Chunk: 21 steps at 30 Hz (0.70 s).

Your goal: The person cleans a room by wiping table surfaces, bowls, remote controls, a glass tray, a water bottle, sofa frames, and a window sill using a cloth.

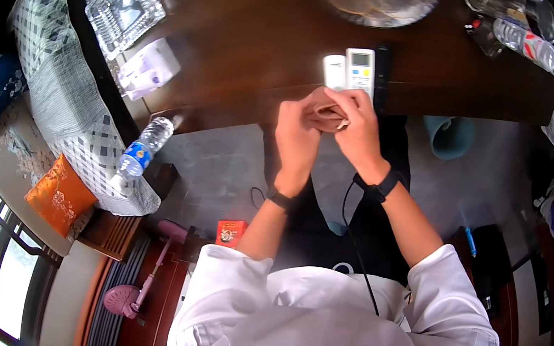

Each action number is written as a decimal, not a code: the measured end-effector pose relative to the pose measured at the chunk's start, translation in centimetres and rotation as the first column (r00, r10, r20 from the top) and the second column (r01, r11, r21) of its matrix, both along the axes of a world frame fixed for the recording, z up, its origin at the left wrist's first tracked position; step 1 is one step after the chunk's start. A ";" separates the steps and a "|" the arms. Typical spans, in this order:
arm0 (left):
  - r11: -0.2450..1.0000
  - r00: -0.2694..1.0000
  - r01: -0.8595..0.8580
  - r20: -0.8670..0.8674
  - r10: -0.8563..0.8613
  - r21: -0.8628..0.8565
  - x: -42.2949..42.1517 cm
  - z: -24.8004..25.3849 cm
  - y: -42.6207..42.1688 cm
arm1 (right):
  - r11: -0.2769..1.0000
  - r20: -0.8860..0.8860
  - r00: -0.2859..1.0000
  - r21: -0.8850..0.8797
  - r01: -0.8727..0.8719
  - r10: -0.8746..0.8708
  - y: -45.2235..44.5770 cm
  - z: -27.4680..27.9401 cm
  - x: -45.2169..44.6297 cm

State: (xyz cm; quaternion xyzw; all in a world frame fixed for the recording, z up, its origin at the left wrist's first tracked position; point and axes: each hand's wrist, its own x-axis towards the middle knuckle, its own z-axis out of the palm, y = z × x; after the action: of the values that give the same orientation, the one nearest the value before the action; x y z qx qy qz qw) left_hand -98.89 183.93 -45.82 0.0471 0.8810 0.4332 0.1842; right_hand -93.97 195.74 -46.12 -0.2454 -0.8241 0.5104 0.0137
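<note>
Both hands meet just off the front edge of the dark wooden table (pixel 250 62). Between them is a small, brownish-pink folded piece (pixel 330 116), soft-looking; its exact kind is unclear. My left hand (pixel 298 129) closes round its left side, its fingertips partly hidden. On the other side, my right hand (pixel 359 129) pinches it with thumb and fingers. Just beyond the fingers, a white remote control with a small screen (pixel 361 71) lies beside a smaller white remote (pixel 335 73) and a black one (pixel 381 77).
A glass ashtray (pixel 125 7), a tissue pack (pixel 149 69) and a water bottle (pixel 146 146) are at the left. A glass plate (pixel 370 8) sits at the back, another bottle (pixel 533 48) at the right. Below the table stands a blue-green bin (pixel 448 138).
</note>
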 end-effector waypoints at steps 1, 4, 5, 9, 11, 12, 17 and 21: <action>0.999 0.999 0.047 -0.018 -0.046 0.024 1.0 -0.3 2.2 | 0.999 -0.038 0.999 0.046 0.014 -0.012 2.8 0.4 0.6; 0.993 0.993 0.092 -0.087 -0.085 0.080 3.4 -1.3 11.3 | 0.982 -0.068 0.995 0.168 0.087 -0.076 11.2 -0.3 3.4; 0.988 0.989 0.117 -0.104 -0.106 0.104 4.2 -2.4 14.3 | 0.973 -0.071 0.992 0.197 0.121 -0.109 13.8 -0.9 4.5; 0.980 0.984 0.166 -0.078 -0.158 0.112 8.0 -6.1 23.5 | 0.928 -0.004 0.986 0.336 0.160 -0.169 21.5 -4.2 9.4; 0.985 0.986 0.161 -0.043 -0.159 0.060 9.9 -6.9 24.9 | 0.924 0.044 0.982 0.347 0.159 -0.185 22.3 -4.8 11.4; 0.987 0.987 0.155 -0.037 -0.154 0.036 10.6 -6.6 24.9 | 0.925 0.056 0.979 0.341 0.165 -0.195 22.1 -4.6 11.9; 0.995 0.998 0.063 0.031 -0.061 -0.075 12.8 -5.8 20.0 | 0.964 0.073 0.996 0.263 0.034 -0.055 18.4 -4.2 12.8; 0.988 0.993 -0.105 0.044 0.110 -0.109 11.1 -4.6 16.3 | 0.979 0.040 0.999 0.199 -0.038 0.031 14.2 -4.3 9.9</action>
State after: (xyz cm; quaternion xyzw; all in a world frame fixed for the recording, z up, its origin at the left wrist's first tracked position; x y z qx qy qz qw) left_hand -87.76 200.25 -50.40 -0.0213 0.8993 0.3959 0.1848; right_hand -84.11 209.91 -50.44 -0.2378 -0.8753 0.4209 0.0144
